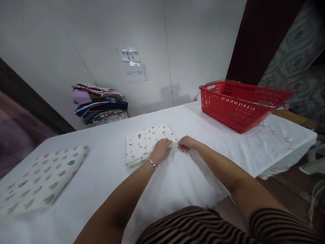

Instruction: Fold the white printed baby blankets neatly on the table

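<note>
A folded white cloth with small printed figures lies in several layers at the middle of the table. My left hand, a silver bracelet on its wrist, rests on the cloth's near edge, fingers bent over the layers. At the cloth's right corner my right hand has its fingers pinched together on the layered edge. Another cloth, cream with grey and blue shapes, lies flat at the left.
White fabric covers the table. A red plastic basket stands at the back right. Behind the table's left rear edge is a pile of folded fabrics. Two paper notes are taped to the wall.
</note>
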{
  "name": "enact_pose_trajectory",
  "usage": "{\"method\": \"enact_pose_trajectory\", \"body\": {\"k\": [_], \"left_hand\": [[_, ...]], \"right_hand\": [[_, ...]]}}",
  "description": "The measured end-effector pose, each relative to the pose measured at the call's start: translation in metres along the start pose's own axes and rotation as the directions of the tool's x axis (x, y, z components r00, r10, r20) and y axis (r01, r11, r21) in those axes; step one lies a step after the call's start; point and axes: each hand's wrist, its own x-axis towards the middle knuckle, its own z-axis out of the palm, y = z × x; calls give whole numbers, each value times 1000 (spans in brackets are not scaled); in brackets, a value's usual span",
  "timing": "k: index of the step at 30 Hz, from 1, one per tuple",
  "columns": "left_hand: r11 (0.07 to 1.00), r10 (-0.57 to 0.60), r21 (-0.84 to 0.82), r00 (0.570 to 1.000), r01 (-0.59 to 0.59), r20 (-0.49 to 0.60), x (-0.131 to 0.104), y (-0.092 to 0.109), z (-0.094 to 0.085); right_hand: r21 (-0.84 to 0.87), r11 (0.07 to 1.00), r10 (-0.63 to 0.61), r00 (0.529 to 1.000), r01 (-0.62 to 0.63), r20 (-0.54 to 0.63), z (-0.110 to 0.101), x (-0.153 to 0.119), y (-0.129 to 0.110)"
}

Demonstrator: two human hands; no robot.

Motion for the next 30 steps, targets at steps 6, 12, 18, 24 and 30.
{"method": "enact_pose_trajectory", "body": {"k": [6,12,18,24,30], "left_hand": [[997,-33,71,999,32,18,12,5,7],[994,-109,26,994,110,-13,13,2,16],[989,-145,-44,987,142,-65,11,2,20],[978,-178,-129,979,165,-96,11,3,20],[973,-207,-128,973,194,-98,10,6,20]], "right_hand": [[-308,945,-115,993,111,7,3,-2,2],[-728,636,-445,892,255,-76,11,-9,10],[-851,453,-544,838,266,-28,17,-12,16],[-862,418,-557,830,285,4,18,-16,18],[-889,438,-501,858,133,-118,30,-17,11]]}}
